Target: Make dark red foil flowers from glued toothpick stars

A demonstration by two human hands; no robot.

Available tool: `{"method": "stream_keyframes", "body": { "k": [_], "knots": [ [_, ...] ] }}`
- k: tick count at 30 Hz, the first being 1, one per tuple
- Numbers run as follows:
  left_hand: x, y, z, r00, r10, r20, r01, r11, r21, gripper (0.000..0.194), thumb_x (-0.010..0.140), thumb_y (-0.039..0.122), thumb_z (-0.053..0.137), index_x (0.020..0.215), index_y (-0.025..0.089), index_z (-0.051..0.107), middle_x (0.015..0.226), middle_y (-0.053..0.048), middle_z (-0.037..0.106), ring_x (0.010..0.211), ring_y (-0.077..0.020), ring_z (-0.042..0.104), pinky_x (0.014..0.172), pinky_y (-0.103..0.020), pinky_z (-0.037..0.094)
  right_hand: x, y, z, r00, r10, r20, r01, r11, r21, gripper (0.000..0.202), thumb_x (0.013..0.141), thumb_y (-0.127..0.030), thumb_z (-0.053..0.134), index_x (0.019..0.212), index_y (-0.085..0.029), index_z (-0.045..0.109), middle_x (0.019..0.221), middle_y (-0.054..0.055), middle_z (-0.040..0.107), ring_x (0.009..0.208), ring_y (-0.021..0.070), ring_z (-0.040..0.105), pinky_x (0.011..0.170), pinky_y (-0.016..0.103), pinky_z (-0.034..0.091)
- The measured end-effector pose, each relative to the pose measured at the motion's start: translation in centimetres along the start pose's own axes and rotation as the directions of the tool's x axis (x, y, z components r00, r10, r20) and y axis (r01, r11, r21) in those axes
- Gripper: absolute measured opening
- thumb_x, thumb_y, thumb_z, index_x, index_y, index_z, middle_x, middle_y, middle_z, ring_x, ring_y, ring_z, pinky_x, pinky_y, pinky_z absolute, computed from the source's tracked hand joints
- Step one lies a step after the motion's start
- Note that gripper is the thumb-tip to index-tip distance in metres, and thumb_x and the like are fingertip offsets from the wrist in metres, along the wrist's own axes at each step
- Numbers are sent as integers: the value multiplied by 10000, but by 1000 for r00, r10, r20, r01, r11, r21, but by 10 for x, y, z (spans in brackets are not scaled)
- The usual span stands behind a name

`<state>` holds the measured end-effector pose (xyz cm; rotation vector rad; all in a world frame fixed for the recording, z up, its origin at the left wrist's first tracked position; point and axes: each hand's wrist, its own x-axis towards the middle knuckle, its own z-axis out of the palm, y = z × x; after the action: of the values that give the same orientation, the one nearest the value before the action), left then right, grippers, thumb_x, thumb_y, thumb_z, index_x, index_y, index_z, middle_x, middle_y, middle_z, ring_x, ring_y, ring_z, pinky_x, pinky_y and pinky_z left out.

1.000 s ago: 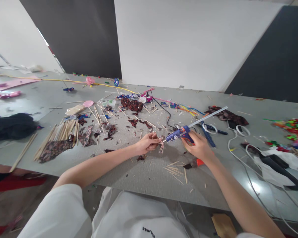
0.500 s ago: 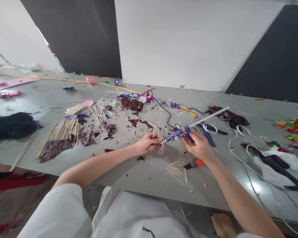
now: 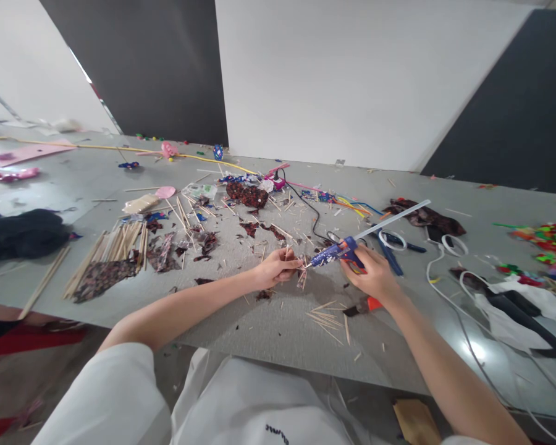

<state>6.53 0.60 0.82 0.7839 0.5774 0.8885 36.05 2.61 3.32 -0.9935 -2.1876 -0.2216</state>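
In my right hand [image 3: 373, 272] is a blue glue gun [image 3: 336, 252], gripped by its handle, with a long clear glue stick [image 3: 393, 219] jutting from its back. Its nozzle points left and meets, or almost meets, a small piece made of thin sticks and dark patterned scraps [image 3: 303, 275]. My left hand [image 3: 280, 269] pinches that piece between thumb and fingers; its details are too small to make out. Below the glue gun lie several short wooden sticks [image 3: 324, 320] and a dark-bladed tool with an orange handle [image 3: 362, 306].
Wooden sticks [image 3: 125, 244] and patterned fabric [image 3: 104, 279] lie at left, by a black cloth bundle [image 3: 23, 236]. A dark red patterned roll [image 3: 246, 195] sits beyond my hands. Scissors [image 3: 393, 241], white cables [image 3: 433, 262] and colourful pieces [image 3: 549, 241] are at right.
Almost nothing differs. The glue gun's back end and glue stick have shifted very slightly to the right; my left hand stays in place.
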Motion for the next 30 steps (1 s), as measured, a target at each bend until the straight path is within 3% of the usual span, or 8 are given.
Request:
{"method": "stream_keyframes", "body": {
  "k": [12, 17, 20, 25, 30],
  "knots": [
    [1, -3, -2, 1000, 2, 5, -2, 1000, 19, 639, 682, 351, 974, 791, 228, 357, 586, 120, 472, 354, -8, 321, 368, -177, 105, 1, -4, -2, 998, 58, 4, -58, 996, 74, 277, 935, -352, 689, 1186, -235, 693, 1091, 111, 783, 951, 289, 761, 885, 412, 618],
    [0, -2, -2, 1000, 14, 18, -14, 1000, 24, 643, 697, 360, 970, 787, 231, 346, 582, 122, 445, 357, -9, 311, 369, -181, 105, 6, -13, -8, 987, 144, -67, -137, 986, 99, 219, 914, -448, 727, 987, -252, 663, 787, 30, 712, 651, 208, 665, 657, 331, 549],
    [-1, -1, -1, 1000, 7, 6, -7, 1000, 29, 649, 685, 369, 976, 788, 232, 350, 583, 121, 442, 360, -11, 320, 374, -181, 111, 11, -12, -9, 953, 263, -147, -256, 964, 67, 274, 908, -495, 727, 848, -258, 605, 658, 1, 622, 576, 196, 590, 606, 325, 497],
    [-4, 2, 4, 1000, -9, -12, 9, 1000, 27, 668, 649, 377, 992, 782, 231, 353, 562, 129, 418, 352, -10, 301, 377, -184, 110, 11, 18, 6, 914, 397, -87, -401, 915, -37, 283, 945, -489, 664, 990, -209, 656, 817, 66, 701, 704, 249, 650, 700, 369, 523],
    [-8, 8, 9, 1000, -24, -1, 24, 999, 26, 680, 638, 370, 1000, 777, 226, 350, 578, 122, 439, 359, -4, 303, 376, -176, 130, 0, 43, 24, 941, 336, 24, -330, 933, -146, 340, 963, -462, 632, 1089, -155, 705, 997, 153, 712, 948, 324, 662, 886, 484, 551]
  ]
}}
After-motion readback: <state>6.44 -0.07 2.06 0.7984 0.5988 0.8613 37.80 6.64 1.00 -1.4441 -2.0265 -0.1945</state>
